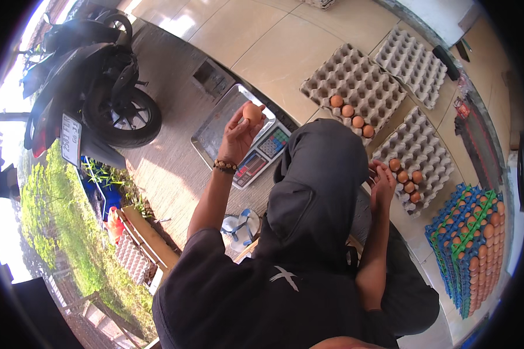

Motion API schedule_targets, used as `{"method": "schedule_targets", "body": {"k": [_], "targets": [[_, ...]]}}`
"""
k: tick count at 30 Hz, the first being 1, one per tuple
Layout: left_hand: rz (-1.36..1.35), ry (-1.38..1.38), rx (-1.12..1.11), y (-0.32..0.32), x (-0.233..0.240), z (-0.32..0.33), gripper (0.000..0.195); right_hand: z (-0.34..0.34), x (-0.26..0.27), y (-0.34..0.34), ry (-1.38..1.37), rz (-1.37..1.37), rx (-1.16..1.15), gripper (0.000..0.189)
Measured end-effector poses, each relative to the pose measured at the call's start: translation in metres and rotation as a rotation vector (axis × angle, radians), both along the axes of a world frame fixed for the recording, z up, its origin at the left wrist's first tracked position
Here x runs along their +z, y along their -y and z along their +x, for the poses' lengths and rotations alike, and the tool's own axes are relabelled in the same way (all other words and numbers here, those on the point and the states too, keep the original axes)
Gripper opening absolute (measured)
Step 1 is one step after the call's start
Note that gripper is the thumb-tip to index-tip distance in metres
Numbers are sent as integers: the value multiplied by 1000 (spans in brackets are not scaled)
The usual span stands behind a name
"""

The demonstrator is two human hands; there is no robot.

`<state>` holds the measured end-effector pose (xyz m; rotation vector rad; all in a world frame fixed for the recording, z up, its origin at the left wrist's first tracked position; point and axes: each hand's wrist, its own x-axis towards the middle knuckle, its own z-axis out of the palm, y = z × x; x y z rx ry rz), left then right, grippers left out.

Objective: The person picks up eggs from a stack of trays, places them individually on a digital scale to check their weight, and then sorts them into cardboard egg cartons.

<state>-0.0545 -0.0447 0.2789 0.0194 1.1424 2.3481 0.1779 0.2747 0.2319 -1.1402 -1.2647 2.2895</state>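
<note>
My left hand [243, 128], with a braided bracelet at the wrist, holds a brown egg [252, 113] in its fingertips above the steel pan [214, 124] of a digital weighing scale [262, 157]. Beside my right knee, my right hand [382, 181] is loosely curled with fingers a little apart, and nothing shows in it. It is nearest to a pulp egg tray [423, 150] that has several brown eggs [402, 176] along its near side. Farther off, another pulp egg tray [347, 72] carries a row of brown eggs [347, 111].
At right stands a tall stack of blue and green plastic egg trays [465, 235] filled with eggs. One more pulp tray [412, 65] lies at the back right. A motorcycle [100, 87] is parked at upper left. Sandals [243, 227] lie by my left side. The tiled floor [266, 43] forms a raised step.
</note>
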Motion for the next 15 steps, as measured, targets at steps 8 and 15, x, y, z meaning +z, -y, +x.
{"method": "schedule_targets", "body": {"k": [8, 15], "targets": [[-174, -890, -330, -136, 165, 13, 53, -57, 172, 6, -529, 356, 80, 31], [-654, -1489, -391, -196, 177, 56, 56, -47, 155, 18, -510, 139, 42, 52]]}}
